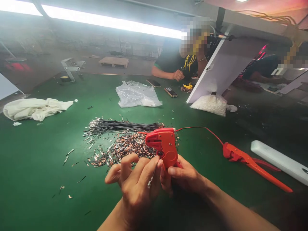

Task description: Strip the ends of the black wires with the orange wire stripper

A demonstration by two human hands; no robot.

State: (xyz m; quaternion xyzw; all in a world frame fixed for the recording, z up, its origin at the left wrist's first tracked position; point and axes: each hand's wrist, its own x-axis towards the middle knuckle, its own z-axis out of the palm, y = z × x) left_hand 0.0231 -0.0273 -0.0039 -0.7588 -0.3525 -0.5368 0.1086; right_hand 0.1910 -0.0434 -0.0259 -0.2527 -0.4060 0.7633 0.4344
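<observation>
**A thin wire (150,183) is held close at the red pliers (169,146)**

The green tabletop (38,138) carries all the work. On its far side another person (168,61) rests a forearm, and to the right of this person leans a white board (221,64). A long white bar (276,158) lies at the right. Farther back are a clear plastic bag (137,93) and, at the left, a crumpled cloth (36,107). These all lie apart from the hands.

Nearer, a bundle of black wires (120,126) lies just behind a loose pile of wire bits (130,147). The second red pliers (250,158) rest at the right; a thin red cord (192,127) runs between the two pliers.

The right hand (185,175) has its grip closed around the handle of the red pliers. The left hand (139,179) has a narrow grip, and seems to pinch the wire, whose metal end hangs below the fingers.

I judge that the step is placing wire at the tool. The next move calls for exact lining up before squeezing. The left fingers hide the contact, so they could be in the way; I cannot tell if the wire is inside.
</observation>
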